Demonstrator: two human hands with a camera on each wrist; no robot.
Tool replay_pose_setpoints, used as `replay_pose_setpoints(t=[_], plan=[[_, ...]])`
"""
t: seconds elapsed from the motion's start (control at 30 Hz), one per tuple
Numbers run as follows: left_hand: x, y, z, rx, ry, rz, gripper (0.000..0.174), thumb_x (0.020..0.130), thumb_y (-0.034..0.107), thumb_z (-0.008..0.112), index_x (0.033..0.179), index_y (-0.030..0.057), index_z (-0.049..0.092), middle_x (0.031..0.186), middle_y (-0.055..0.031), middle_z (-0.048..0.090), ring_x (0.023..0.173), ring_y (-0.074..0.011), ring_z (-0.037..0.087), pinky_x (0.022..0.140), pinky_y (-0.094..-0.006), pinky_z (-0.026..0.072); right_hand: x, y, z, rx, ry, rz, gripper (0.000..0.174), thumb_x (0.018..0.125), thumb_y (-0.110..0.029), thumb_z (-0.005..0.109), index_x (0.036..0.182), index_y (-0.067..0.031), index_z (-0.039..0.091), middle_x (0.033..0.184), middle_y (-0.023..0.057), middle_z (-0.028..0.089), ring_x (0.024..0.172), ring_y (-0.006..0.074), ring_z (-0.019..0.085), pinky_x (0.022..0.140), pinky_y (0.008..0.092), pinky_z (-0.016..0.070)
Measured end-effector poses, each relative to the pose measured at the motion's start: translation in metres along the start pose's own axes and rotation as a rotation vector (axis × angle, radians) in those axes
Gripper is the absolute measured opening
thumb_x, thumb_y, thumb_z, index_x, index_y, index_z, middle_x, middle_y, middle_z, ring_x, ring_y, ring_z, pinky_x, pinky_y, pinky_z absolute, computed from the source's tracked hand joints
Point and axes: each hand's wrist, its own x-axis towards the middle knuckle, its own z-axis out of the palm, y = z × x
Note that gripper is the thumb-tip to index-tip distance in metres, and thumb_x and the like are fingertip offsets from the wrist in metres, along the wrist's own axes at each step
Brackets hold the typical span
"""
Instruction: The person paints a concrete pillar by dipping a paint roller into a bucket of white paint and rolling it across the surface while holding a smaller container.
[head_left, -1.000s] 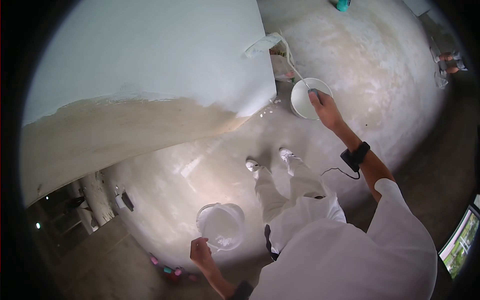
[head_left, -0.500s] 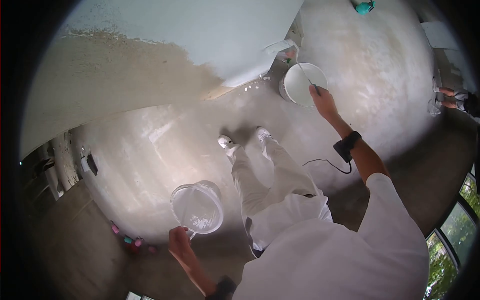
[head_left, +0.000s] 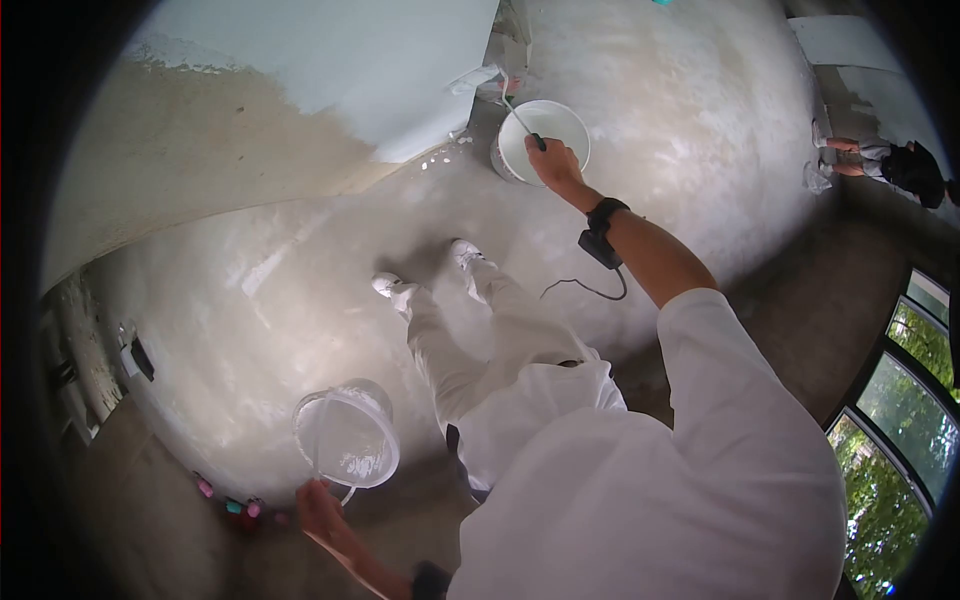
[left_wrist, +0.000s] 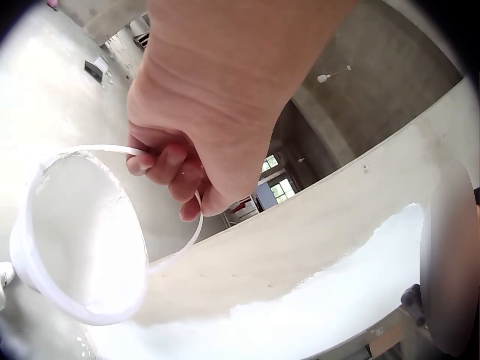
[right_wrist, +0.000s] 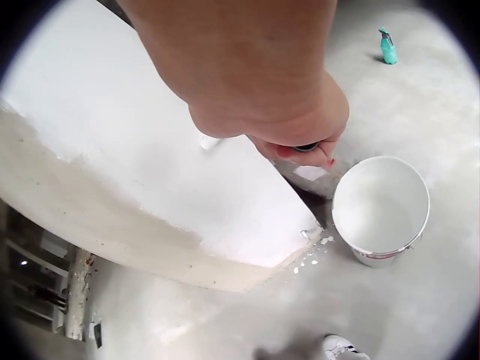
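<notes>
In the head view my left hand (head_left: 325, 515) grips the handle of a small white bucket (head_left: 328, 425), which hangs tilted and has wet white paint inside. The left wrist view shows the fingers curled round the thin white handle (left_wrist: 112, 148), with the bucket (left_wrist: 21, 259) hanging below. My right hand (head_left: 556, 166) grips a paint roller by its dark handle; its bent rod (head_left: 516, 115) runs to the white roller head (head_left: 474, 80), which overlaps the wall's end. From the right wrist, the hand (right_wrist: 292, 124) hides most of the roller.
A low wall (head_left: 400, 60) is partly painted white, with bare beige (head_left: 200, 150) along its lower part. A larger white bucket (head_left: 503, 160) stands on the floor by its corner, near paint drips (head_left: 437, 158). A green spray bottle (right_wrist: 388, 49) stands farther off. Another person (head_left: 880, 165) is at far right.
The head view has turned, so the wall, buckets and floor lie farther left in it. Both hands keep their grip on the roller and the small bucket; the roller head stays near the wall's end.
</notes>
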Motion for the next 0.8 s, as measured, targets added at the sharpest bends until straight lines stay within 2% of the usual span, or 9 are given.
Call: replay_pose_setpoints(t=[0.13, 0.23, 0.27, 0.37, 0.4, 0.47, 0.57, 0.63, 0.8], plan=[[-0.002, -0.004, 0.000, -0.014, -0.023, -0.030, 0.024, 0.098, 0.024, 0.052, 0.088, 0.0035, 0.060, 0.064, 0.0045, 0.039, 0.058, -0.0048, 0.031, 0.051, -0.0240, 0.0241, -0.021, 0.002, -0.021, 0.079, -0.004, -0.068, 0.054, 0.092, -0.051, 0.045, 0.098, -0.0025, 0.069, 0.099, 0.0284, 0.067, 0.101, 0.0486, 0.060, 0.089, 0.0528, 0.0460], [-0.007, 0.001, 0.003, 0.067, -0.046, 0.188, 0.020, 0.098, 0.014, 0.050, 0.091, -0.0020, 0.060, 0.072, -0.0022, 0.054, 0.067, -0.0094, 0.048, 0.061, -0.0248, 0.0402, -0.043, 0.001, -0.043, 0.162, 0.017, -0.171, 0.054, 0.093, -0.052, 0.046, 0.097, -0.0027, 0.068, 0.090, 0.0234, 0.068, 0.091, 0.0439, 0.064, 0.082, 0.0506, 0.0473], [-0.016, 0.014, 0.006, 0.047, -0.070, 0.129, 0.017, 0.098, 0.010, 0.050, 0.092, -0.0040, 0.059, 0.080, -0.0048, 0.058, 0.076, -0.0128, 0.052, 0.071, -0.0275, 0.0443, -0.052, 0.002, -0.052, 0.190, 0.020, -0.209, 0.054, 0.093, -0.053, 0.047, 0.097, -0.0030, 0.069, 0.086, 0.0212, 0.069, 0.087, 0.0414, 0.065, 0.079, 0.0493, 0.0480], [-0.012, 0.003, 0.020, -0.071, -0.143, 0.162, 0.016, 0.097, 0.011, 0.054, 0.093, -0.0029, 0.060, 0.082, -0.0054, 0.062, 0.078, -0.0113, 0.056, 0.074, -0.0260, 0.0457, -0.073, -0.005, -0.076, 0.352, -0.033, -0.228, 0.050, 0.095, -0.052, 0.048, 0.093, -0.0060, 0.069, 0.067, 0.0110, 0.062, 0.061, 0.0242, 0.061, 0.061, 0.0394, 0.0469], [-0.010, -0.001, 0.024, -0.112, -0.143, 0.146, 0.015, 0.097, 0.010, 0.054, 0.093, -0.0033, 0.060, 0.084, -0.0061, 0.063, 0.080, -0.0114, 0.058, 0.076, -0.0257, 0.0467, -0.083, -0.009, -0.088, 0.407, -0.057, -0.247, 0.049, 0.096, -0.051, 0.048, 0.091, -0.0065, 0.068, 0.064, 0.0077, 0.057, 0.057, 0.0193, 0.055, 0.056, 0.0361, 0.0440], [-0.003, -0.017, 0.031, -0.161, -0.123, 0.163, 0.018, 0.096, 0.013, 0.054, 0.091, -0.0035, 0.061, 0.078, -0.0035, 0.059, 0.072, -0.0091, 0.052, 0.066, -0.0247, 0.0429, -0.112, -0.026, -0.121, 0.516, -0.104, -0.278, 0.047, 0.097, -0.050, 0.049, 0.086, -0.0074, 0.066, 0.057, 0.0011, 0.047, 0.047, 0.0097, 0.044, 0.047, 0.0294, 0.0382], [0.002, -0.038, 0.041, -0.278, -0.066, 0.170, 0.022, 0.096, 0.016, 0.054, 0.084, -0.0012, 0.061, 0.064, 0.0020, 0.047, 0.058, -0.0055, 0.040, 0.051, -0.0250, 0.0307, -0.149, -0.049, -0.169, 0.600, -0.097, -0.386, 0.044, 0.099, -0.046, 0.048, 0.078, -0.0079, 0.057, 0.054, -0.0031, 0.039, 0.043, 0.0061, 0.035, 0.040, 0.0268, 0.0306], [0.000, -0.046, 0.045, -0.340, -0.029, 0.182, 0.021, 0.094, 0.021, 0.056, 0.085, 0.0032, 0.062, 0.061, 0.0039, 0.044, 0.054, -0.0028, 0.036, 0.047, -0.0221, 0.0258, -0.160, -0.060, -0.197, 0.633, -0.098, -0.413, 0.045, 0.100, -0.046, 0.047, 0.075, -0.0087, 0.052, 0.053, -0.0032, 0.038, 0.041, 0.0063, 0.034, 0.038, 0.0268, 0.0298], [-0.006, -0.049, 0.046, -0.377, 0.104, 0.341, 0.022, 0.093, 0.020, 0.056, 0.081, 0.0027, 0.062, 0.061, 0.0032, 0.044, 0.054, -0.0032, 0.036, 0.047, -0.0219, 0.0255, -0.187, -0.078, -0.264, 0.669, -0.100, -0.574, 0.046, 0.100, -0.047, 0.047, 0.070, -0.0119, 0.043, 0.053, -0.0036, 0.038, 0.038, 0.0056, 0.031, 0.034, 0.0256, 0.0258]])
